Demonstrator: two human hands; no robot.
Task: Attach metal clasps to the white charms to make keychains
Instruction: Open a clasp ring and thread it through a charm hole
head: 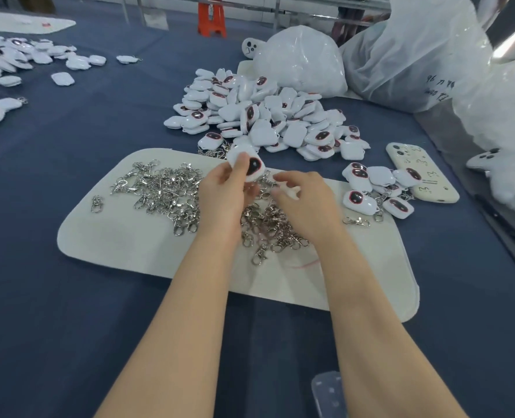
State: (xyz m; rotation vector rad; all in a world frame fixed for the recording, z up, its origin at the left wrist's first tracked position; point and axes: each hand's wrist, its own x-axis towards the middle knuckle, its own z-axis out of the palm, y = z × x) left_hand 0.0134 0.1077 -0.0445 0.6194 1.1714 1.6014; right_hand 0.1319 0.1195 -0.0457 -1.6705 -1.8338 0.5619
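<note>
**Charm in hand, clasp not yet joined**

The left grip (223, 191) pinches one white charm (251, 166) between thumb and fingers. It holds the charm up above the far edge of the white mat (120, 236), which lies on the blue desk (69, 297). The right grip (307, 200) hovers just beside it, fingers curled down over the pile of metal clasps (165, 188). Blur hides its fingertips, so I cannot tell whether it already pinches a clasp.

This looks like the start of one cycle: the charm is picked and the clasp is being fetched or brought up. The next move calls for one clasp pulled free of the tangle. Its snap would then be thumbed open and hooked through the charm's loop while the left grip keeps the charm steady.

The charm's long axis runs on a slant, from the mat's far-left corner towards its near-right one. Its dark face panel sits at the nearer, right end and is turned up towards the camera. The loop is not visible.

Unclasped charms are heaped (259, 116) beyond the mat's far edge. A few finished keychains (368, 191) lie at its right edge.
</note>
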